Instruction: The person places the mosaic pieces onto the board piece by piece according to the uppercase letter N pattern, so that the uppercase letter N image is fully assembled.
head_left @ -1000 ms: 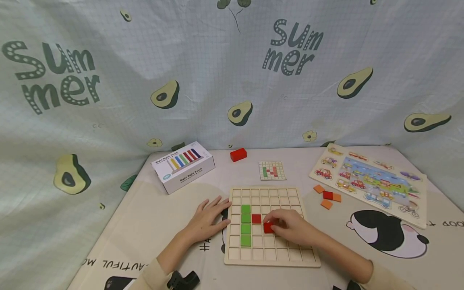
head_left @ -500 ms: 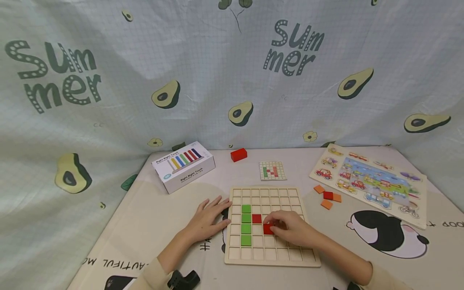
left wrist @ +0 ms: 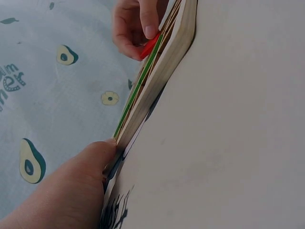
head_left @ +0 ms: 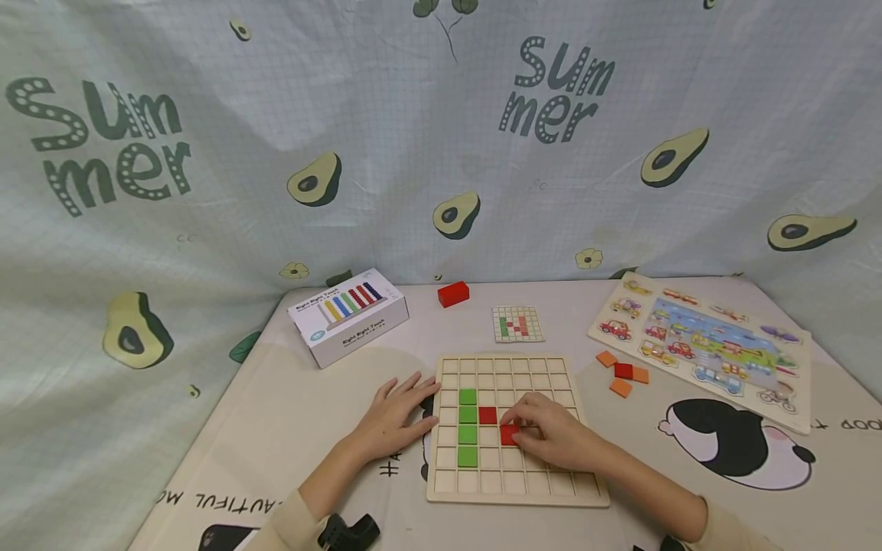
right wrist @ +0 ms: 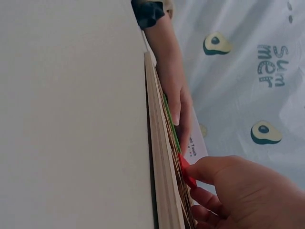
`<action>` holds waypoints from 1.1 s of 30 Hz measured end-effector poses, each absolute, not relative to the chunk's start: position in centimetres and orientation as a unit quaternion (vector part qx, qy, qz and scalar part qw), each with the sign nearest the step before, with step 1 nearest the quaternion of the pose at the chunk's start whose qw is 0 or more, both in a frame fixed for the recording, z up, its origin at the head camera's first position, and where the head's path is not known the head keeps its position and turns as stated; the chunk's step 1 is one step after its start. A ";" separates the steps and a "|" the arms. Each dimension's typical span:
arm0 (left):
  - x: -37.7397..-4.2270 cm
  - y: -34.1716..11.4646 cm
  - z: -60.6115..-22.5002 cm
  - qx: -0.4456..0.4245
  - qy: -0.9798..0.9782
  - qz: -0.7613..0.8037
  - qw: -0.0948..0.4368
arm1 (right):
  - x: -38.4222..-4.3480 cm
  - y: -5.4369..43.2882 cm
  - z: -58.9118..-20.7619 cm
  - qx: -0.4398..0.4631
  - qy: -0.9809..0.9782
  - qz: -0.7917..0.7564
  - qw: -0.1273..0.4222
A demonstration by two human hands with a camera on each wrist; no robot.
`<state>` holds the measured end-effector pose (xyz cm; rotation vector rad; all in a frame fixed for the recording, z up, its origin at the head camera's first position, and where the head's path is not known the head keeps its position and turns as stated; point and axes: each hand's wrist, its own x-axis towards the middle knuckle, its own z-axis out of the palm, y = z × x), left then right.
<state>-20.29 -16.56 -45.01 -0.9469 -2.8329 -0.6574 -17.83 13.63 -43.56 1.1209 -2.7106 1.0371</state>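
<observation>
A pale wooden grid board [head_left: 520, 492] lies on the table. One column of its squares holds several green tiles [head_left: 467, 435], and beside them sits a red tile [head_left: 487, 415]. My right hand [head_left: 560, 436] pinches another red tile [head_left: 508, 435] between thumb and fingers, over a square one row nearer and one column to the right. In the right wrist view this pinched tile stands tilted against the grid. My left hand [head_left: 394, 419] rests on the table with spread fingers, its fingertips and thumb at the board's left edge.
Behind the board lies a small card [head_left: 518, 324] with a green and red grid pattern. A white box [head_left: 347, 320] and a red block [head_left: 453, 295] stand at the back. Several orange tiles [head_left: 621, 389] and one red tile [head_left: 623, 371] lie right, by a vehicle picture puzzle [head_left: 717, 352].
The pinched red tile has shifted very slightly toward the near left, with my right fingers still on it. My left hand and the other tiles have stayed put.
</observation>
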 end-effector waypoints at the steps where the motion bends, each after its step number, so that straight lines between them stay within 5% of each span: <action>1: -20.3 -16.6 -45.0 -0.309 -0.926 -0.214 0.041 | -17.8 13.6 -43.6 0.362 -0.872 0.329 0.017; 33: -20.3 -16.6 -45.0 -0.315 -0.923 -0.217 0.043 | -18.1 14.0 -43.4 0.356 -0.872 0.335 -0.015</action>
